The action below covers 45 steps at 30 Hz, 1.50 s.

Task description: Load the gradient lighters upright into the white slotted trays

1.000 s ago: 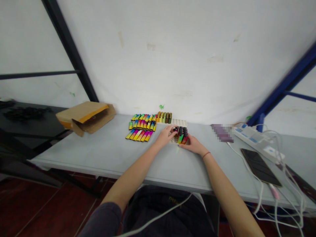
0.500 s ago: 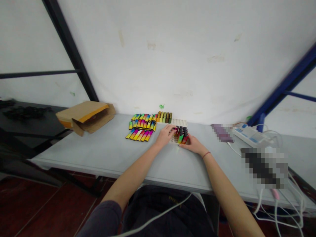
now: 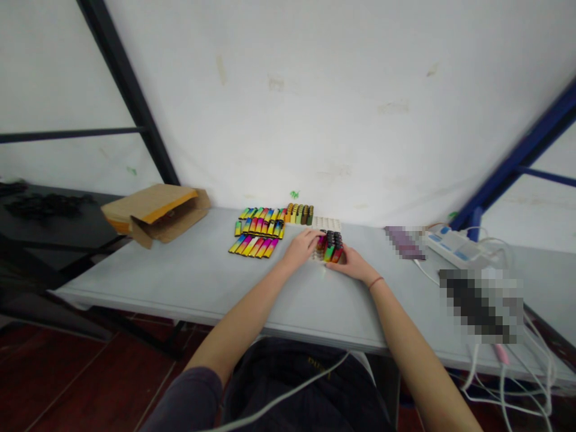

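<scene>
A small white tray with holes [image 3: 317, 255] lies on the table before me. Upright colourful tubes with black tops [image 3: 333, 243] fill its right side in rows. My left hand [image 3: 300, 247] reaches over the tray's left part, fingers closed on a purple tube [image 3: 320, 242] that stands among the holes. My right hand [image 3: 353, 264] grips the tray's right side, thumb in front and fingers along the outer tubes. To the left, several yellow, pink and blue tubes [image 3: 254, 246] lie flat in rows.
Behind stands a group of upright tubes with gold and dark tops [image 3: 299, 213], beside another white holed tray [image 3: 327, 222]. An open cardboard box [image 3: 157, 207] sits at left. On the right are a power strip [image 3: 459, 246], a blurred purple item [image 3: 405, 242] and white cables [image 3: 508, 384].
The purple tube at my left fingers has come down lower into the tray and stands upright. My left fingers have shifted slightly. My right hand stays at the tray's side.
</scene>
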Tool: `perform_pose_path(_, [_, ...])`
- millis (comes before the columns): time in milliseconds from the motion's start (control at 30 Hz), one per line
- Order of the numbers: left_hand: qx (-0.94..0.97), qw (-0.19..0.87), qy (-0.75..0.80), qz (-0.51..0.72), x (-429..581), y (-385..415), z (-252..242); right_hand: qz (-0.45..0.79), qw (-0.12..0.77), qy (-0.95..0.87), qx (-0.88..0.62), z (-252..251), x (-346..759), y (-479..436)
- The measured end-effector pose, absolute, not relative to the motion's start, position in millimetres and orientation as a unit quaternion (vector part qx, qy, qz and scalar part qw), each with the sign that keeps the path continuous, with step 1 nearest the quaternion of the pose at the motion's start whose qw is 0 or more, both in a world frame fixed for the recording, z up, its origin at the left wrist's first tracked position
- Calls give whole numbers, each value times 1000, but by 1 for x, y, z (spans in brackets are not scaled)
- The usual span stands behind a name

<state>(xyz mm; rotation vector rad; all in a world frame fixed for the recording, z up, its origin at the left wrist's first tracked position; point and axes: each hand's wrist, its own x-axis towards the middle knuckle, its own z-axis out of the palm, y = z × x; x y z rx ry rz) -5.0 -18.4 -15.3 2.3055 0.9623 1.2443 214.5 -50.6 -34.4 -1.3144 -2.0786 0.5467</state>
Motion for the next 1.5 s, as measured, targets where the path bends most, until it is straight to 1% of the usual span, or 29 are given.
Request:
perform_pose_path(100, [825,157,343,421,-7,-21,-11,213,302,-785,-498,-33,215,-51])
perform_pose_path(167, [818,132,374,416,-12,-23,-4,215,303,-784,-498,-33,215,-51])
perform_pose_path(300, [715,74,564,407,-41,-22,12,213,311,-781,-498,-34,215,-51])
perform_pose_path(367, [664,70,652,359,-60,-20,17,211,309,-781,-501,-35,215,-51])
perform_pose_path(467, [625,108,728,258,-82,-16,19,211,308,-780,-502,-36,216,-50])
perform_pose_path(567, [624,115,750,187,-87,-15,18,212,318,-781,-493,-36,216,-50])
perform_pose_path(633, [636,109,746,163,-83,-16,17,214,319,-781,-492,-36,216,-50])
perform_pose_path(867, [663,103,726,152,-65,-20,12,214,322,-781,-489,-36,216,-50])
perform_pose_path(967, [665,120,723,145,-63,-20,11,210,319,-781,-494,-37,216,-49])
perform_pose_path(1067, [673,154,696,198,-64,-19,13,213,316,-779,-498,-37,216,-49])
perform_pose_path(1167, [651,202,646,343,-63,-17,14,216,314,-779,-498,-36,216,-50])
perform_pose_path(1267, [623,299,557,460,-58,-14,16,216,314,-782,-494,-36,215,-50])
perform_pose_path(1367, [611,402,485,480,-51,-14,17,215,315,-782,-493,-35,215,-50])
perform_pose_path(1433, [613,435,458,474,-47,-14,16,216,317,-782,-492,-35,215,-50])
perform_pose_path(1500, [621,447,444,467,-44,-14,14,214,317,-783,-491,-35,215,-50])
